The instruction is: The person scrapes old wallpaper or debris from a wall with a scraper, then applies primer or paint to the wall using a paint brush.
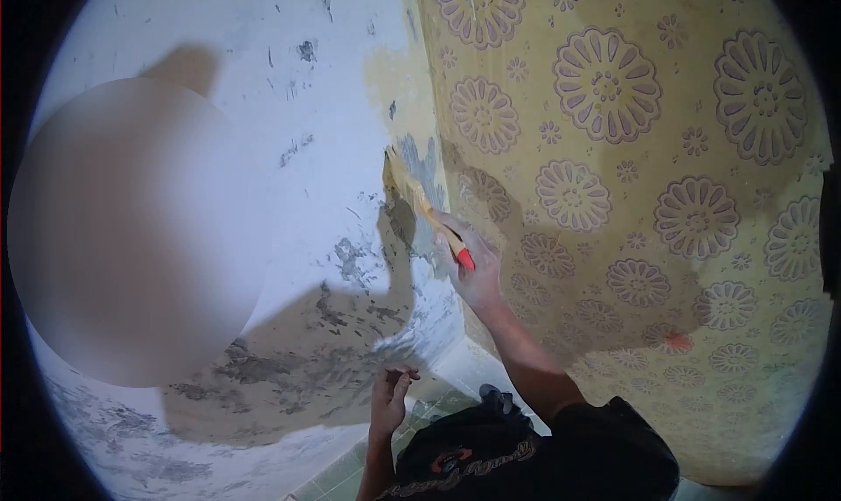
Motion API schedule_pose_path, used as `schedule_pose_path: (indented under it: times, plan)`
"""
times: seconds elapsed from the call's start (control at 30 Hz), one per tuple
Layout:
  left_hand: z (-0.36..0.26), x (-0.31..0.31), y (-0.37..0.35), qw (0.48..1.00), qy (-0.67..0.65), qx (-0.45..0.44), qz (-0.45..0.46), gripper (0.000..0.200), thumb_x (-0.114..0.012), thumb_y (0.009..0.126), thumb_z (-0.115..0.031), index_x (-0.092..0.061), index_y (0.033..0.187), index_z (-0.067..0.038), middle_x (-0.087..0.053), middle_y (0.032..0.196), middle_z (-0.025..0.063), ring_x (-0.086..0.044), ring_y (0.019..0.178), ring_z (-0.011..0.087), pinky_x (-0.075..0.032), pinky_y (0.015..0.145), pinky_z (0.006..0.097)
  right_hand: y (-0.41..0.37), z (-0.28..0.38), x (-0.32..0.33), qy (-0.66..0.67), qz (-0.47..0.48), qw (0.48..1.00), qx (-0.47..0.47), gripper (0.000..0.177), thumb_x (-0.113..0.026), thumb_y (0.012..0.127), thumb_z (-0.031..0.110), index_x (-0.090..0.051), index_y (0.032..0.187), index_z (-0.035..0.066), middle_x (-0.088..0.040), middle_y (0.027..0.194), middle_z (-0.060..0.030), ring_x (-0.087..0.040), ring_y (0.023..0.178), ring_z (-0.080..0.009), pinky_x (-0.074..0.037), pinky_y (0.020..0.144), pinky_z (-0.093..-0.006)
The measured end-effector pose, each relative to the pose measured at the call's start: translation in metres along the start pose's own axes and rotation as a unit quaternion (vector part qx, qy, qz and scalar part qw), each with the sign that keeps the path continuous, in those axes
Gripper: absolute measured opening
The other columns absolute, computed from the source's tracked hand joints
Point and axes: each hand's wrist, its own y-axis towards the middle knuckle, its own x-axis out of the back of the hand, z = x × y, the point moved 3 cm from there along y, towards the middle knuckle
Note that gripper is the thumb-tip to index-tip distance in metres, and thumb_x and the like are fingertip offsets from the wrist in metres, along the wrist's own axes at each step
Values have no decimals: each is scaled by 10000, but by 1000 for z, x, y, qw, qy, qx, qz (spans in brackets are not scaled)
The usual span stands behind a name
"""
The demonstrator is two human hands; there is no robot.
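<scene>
My right hand [473, 260] is closed around the wooden handle of a flat paintbrush [412, 186] with a red end. The brush head lies against the white wall [342, 107], close to the corner, over a patch of grey and yellowish surface. Lower down, my left hand [392, 400] hangs in front of the wall's base with its fingers loosely bent and the thumb apart from them. Nothing shows in it.
Yellow wallpaper [604, 85] with purple flower patterns covers the wall to the right. Grey scuffs mark the white wall, and shadows fall across both walls. Greenish floor tiles [337, 476] show below. A large round blur hides much of the left side.
</scene>
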Motion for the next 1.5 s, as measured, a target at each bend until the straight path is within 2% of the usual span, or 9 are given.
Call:
schedule_pose_path:
  times: [0.27,0.47,0.53,0.57,1.07,1.13,1.23,1.33,1.5]
  plan:
    - [-1,-6,0,1000,-10,1,7,101,-544,995,-99,-539,1075,-37,-634,1006,98,-629,940,188,-467,847,319,11,8,12,83,-49,992,-85,298,-666,932,124,-643,1224,68,-716,1085,-121,-706,855,-212,-551,752,-316]
    - [-9,-10,-3,999,-30,-19,6,97,-550,994,-103,-545,1067,-39,-632,1024,101,-627,931,193,-470,855,333,3,11,8,-14,45,998,38,262,-565,991,82,-620,1226,-20,-717,967,-120,-688,828,-142,-557,757,-279]
    - [-10,-9,-3,999,-29,-14,2,98,-550,995,-104,-545,1067,-39,-632,1024,101,-626,940,193,-470,856,333,1,10,14,155,18,977,-149,237,-557,1005,111,-634,1192,-12,-713,973,-98,-677,826,-131,-556,752,-278]
    - [-10,-7,-5,1000,-25,-6,-1,98,-550,995,-105,-545,1067,-39,-632,1025,101,-624,949,193,-470,858,333,4,12,12,155,19,976,-151,237,-557,1005,111,-634,1192,-12,-713,973,-98,-677,826,-131,-556,752,-278]
    - [8,-11,-6,1000,-13,3,11,106,-549,983,-102,-537,1075,-51,-635,1026,107,-629,942,205,-470,837,336,32,19,8,153,-29,983,-94,237,-608,981,139,-650,1180,18,-716,1055,-144,-707,854,-127,-558,767,-281]
    - [4,-11,-6,1000,-17,4,9,100,-546,982,-96,-539,1071,-53,-634,1023,106,-629,942,205,-471,835,336,28,19,9,8,65,996,-67,236,-608,980,132,-649,1183,20,-717,1070,-140,-711,848,-137,-558,767,-279]
    - [-1,-11,-7,1000,-19,1,6,94,-542,990,-99,-541,1069,-48,-641,1031,109,-628,947,195,-469,839,331,23,23,22,104,37,981,-159,232,-616,970,121,-648,1178,22,-717,1070,-150,-718,842,-175,-553,768,-295]
    - [-1,-11,-8,1000,-15,0,10,96,-537,1000,-105,-541,1072,-42,-648,1042,111,-626,951,186,-467,844,325,32,35,24,167,-36,975,-141,228,-626,962,114,-654,1170,24,-718,1050,-151,-716,840,-190,-553,758,-304]
    - [1,-13,-9,1000,-13,13,10,93,-530,999,-96,-540,1072,-39,-648,1044,110,-627,956,187,-467,844,329,38,27,11,66,30,994,-84,224,-608,978,137,-660,1162,22,-720,1030,-140,-706,836,-173,-552,741,-291]
